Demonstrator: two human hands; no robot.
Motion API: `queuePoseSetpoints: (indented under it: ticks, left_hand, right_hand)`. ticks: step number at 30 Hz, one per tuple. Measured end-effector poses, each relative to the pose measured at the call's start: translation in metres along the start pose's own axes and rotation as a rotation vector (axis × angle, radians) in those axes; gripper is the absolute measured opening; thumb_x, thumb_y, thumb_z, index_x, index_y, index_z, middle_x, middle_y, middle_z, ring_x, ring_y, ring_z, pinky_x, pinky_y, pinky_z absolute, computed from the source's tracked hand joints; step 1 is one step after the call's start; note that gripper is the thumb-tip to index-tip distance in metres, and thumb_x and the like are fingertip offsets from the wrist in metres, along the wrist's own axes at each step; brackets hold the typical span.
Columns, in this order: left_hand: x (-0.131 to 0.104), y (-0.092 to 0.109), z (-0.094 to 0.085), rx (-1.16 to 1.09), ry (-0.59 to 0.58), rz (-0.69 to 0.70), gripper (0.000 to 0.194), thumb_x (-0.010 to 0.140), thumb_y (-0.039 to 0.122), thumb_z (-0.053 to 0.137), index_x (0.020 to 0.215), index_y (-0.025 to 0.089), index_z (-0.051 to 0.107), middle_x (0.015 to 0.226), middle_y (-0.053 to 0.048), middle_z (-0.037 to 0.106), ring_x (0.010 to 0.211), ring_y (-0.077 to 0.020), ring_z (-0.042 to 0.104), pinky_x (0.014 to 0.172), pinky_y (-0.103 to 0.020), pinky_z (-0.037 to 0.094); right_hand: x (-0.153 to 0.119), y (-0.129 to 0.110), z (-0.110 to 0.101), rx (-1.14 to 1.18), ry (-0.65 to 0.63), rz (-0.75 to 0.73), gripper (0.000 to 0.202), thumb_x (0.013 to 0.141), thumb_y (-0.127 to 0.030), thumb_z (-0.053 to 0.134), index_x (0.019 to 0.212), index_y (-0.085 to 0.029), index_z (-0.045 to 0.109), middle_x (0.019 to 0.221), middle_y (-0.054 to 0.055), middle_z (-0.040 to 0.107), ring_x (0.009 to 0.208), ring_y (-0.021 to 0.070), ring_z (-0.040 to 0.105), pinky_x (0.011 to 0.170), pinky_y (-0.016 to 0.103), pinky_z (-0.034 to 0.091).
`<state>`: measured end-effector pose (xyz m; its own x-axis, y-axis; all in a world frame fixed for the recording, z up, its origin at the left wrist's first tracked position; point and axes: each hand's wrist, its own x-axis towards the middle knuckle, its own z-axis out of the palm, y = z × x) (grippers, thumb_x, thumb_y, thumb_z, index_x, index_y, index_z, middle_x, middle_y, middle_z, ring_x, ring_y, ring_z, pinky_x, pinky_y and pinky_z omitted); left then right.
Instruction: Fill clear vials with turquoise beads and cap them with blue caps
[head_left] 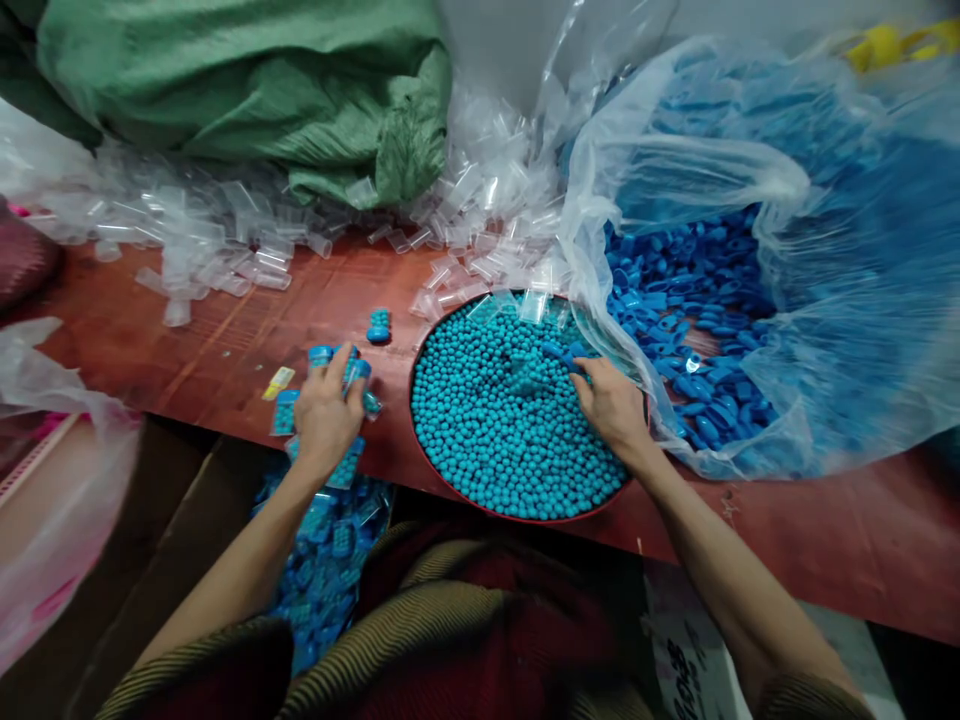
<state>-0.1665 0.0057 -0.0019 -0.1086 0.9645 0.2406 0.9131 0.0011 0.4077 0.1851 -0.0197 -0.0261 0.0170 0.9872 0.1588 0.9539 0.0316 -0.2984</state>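
My left hand [326,415] lies palm down with fingers apart over several small clear tubes [286,412] filled with turquoise beads and capped in blue. They sit at the table's front edge; some are partly covered by the hand. One more filled tube [379,325] lies farther back. Over the right part of a round red-rimmed tray of turquoise beads [495,420], my right hand [615,400] pinches a blue plastic cap [566,354]. Whether it holds one cap or two is unclear. Clear empty tubes [534,304] rest on the beads at the tray's back edge.
A clear bag [795,400] of loose blue caps [697,300] lies open at right. Empty clear tubes [247,250] are heaped along the back, beside a green sack [247,90]. Below the red table [217,350], a container holds many filled tubes [322,570]. A yellow-capped tube [279,383] lies left.
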Motion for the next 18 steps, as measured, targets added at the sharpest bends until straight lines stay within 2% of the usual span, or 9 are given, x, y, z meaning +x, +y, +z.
queuePoseSetpoints:
  ticks: [2,4,6,8,10,12,15,18]
  left_hand:
    - [0.000,0.002,0.003,0.075,0.064,0.026,0.039,0.086,0.031,0.045,0.120,0.016,0.056,0.107,-0.013,0.062,0.101,-0.0277,0.057,0.087,-0.039,0.044]
    - [-0.003,0.021,0.011,0.000,0.060,0.129,0.033,0.089,0.028,0.042,0.114,0.014,0.058,0.106,-0.013,0.063,0.101,-0.0256,0.058,0.089,-0.038,0.044]
    - [-0.009,0.050,0.025,-0.156,-0.060,0.280,0.028,0.090,0.025,0.040,0.108,0.015,0.060,0.105,-0.010,0.065,0.099,-0.0216,0.059,0.090,-0.035,0.045]
    - [-0.015,0.082,0.041,-0.261,-0.248,0.375,0.026,0.089,0.024,0.045,0.111,0.018,0.058,0.107,-0.007,0.065,0.097,-0.0196,0.061,0.087,-0.033,0.047]
    - [-0.019,0.110,0.057,-0.296,-0.400,0.435,0.027,0.088,0.025,0.049,0.113,0.019,0.056,0.110,-0.007,0.064,0.097,-0.0204,0.061,0.086,-0.033,0.048]
    - [-0.020,0.129,0.072,-0.309,-0.497,0.466,0.031,0.087,0.026,0.052,0.117,0.019,0.053,0.114,-0.008,0.063,0.100,-0.0219,0.061,0.088,-0.035,0.048]
    - [-0.017,0.140,0.087,-0.333,-0.533,0.447,0.034,0.085,0.024,0.055,0.118,0.019,0.051,0.116,-0.008,0.061,0.101,-0.0235,0.061,0.088,-0.036,0.047]
    - [-0.013,0.142,0.096,-0.357,-0.542,0.404,0.033,0.082,0.023,0.058,0.114,0.019,0.051,0.111,-0.007,0.063,0.097,-0.0234,0.061,0.085,-0.036,0.047]
  right_hand:
    - [0.013,0.006,0.003,-0.096,-0.056,0.041,0.032,0.090,-0.030,0.044,0.115,-0.016,0.059,0.110,0.013,0.064,0.097,0.0266,0.061,0.075,0.034,0.048]
    - [0.022,0.005,0.007,-0.178,-0.120,0.065,0.033,0.090,-0.031,0.044,0.115,-0.016,0.059,0.110,0.014,0.064,0.093,0.0272,0.062,0.069,0.034,0.047]
    - [0.028,0.002,0.010,-0.201,-0.173,0.072,0.033,0.089,-0.031,0.045,0.114,-0.014,0.059,0.108,0.015,0.064,0.091,0.0279,0.063,0.067,0.034,0.046]
    - [0.030,0.002,0.011,-0.125,-0.194,0.085,0.034,0.088,-0.031,0.048,0.115,-0.014,0.059,0.100,0.014,0.067,0.088,0.0269,0.064,0.067,0.033,0.046]
    - [0.028,0.005,0.009,0.039,-0.181,0.108,0.039,0.086,-0.032,0.050,0.120,-0.013,0.056,0.085,0.008,0.070,0.080,0.0235,0.066,0.068,0.031,0.047]
    - [0.022,0.011,0.005,0.204,-0.183,0.117,0.044,0.086,-0.033,0.048,0.124,-0.012,0.054,0.064,0.002,0.067,0.062,0.0196,0.064,0.064,0.030,0.047]
    - [0.010,0.020,-0.003,0.273,-0.253,0.060,0.040,0.089,-0.029,0.039,0.119,-0.015,0.061,0.053,-0.002,0.062,0.047,0.0165,0.058,0.058,0.029,0.047]
    - [-0.001,0.022,-0.012,0.064,-0.269,-0.028,0.040,0.088,-0.021,0.037,0.121,-0.021,0.061,0.075,0.003,0.070,0.064,0.0183,0.063,0.061,0.028,0.045]
